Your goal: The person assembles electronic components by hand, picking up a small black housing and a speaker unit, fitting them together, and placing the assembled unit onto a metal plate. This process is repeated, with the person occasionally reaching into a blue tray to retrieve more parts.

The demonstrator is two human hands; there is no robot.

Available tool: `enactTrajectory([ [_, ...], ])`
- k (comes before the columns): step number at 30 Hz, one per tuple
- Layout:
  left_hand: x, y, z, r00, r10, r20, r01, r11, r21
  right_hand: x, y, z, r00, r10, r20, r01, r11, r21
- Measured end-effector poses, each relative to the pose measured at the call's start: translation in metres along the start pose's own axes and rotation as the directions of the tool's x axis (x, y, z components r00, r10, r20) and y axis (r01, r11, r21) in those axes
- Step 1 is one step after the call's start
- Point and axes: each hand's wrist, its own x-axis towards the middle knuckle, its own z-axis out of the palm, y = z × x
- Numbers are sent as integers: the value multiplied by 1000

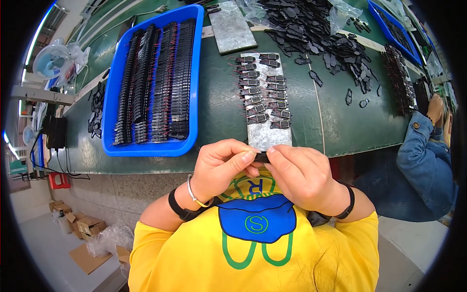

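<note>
Between the fingertips of both hands, just in front of the table's near edge, is a small black part, mostly covered by my fingers. My left hand pinches its left end, and my right hand pinches the right end. Straight ahead lies a grey metal plate with two columns of small black rectangular speaker-like parts, thin red wires trailing from them. To the left, a blue tray holds tightly packed rows of similar black parts with red wires.
A second grey plate lies farther back. Flat black pieces are heaped at the back right, a few scattered nearer. A co-worker's denim sleeve is at the right, near another blue tray. A fan stands far left.
</note>
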Motion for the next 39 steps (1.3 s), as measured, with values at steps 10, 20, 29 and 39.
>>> enactTrajectory([
  [10,-2,-2,0,994,105,30,-106,994,17,3,1,-3,999,-24,-37,25,999,21],
  [20,-1,-3,-3,981,187,47,-188,981,36,0,9,3,986,-110,-127,118,991,61],
  [29,-2,-2,-3,981,184,55,-188,979,76,2,7,2,990,-92,-104,100,992,71],
  [39,-4,-1,-3,981,180,67,-187,975,121,-2,10,6,983,-156,-98,157,988,7],
])
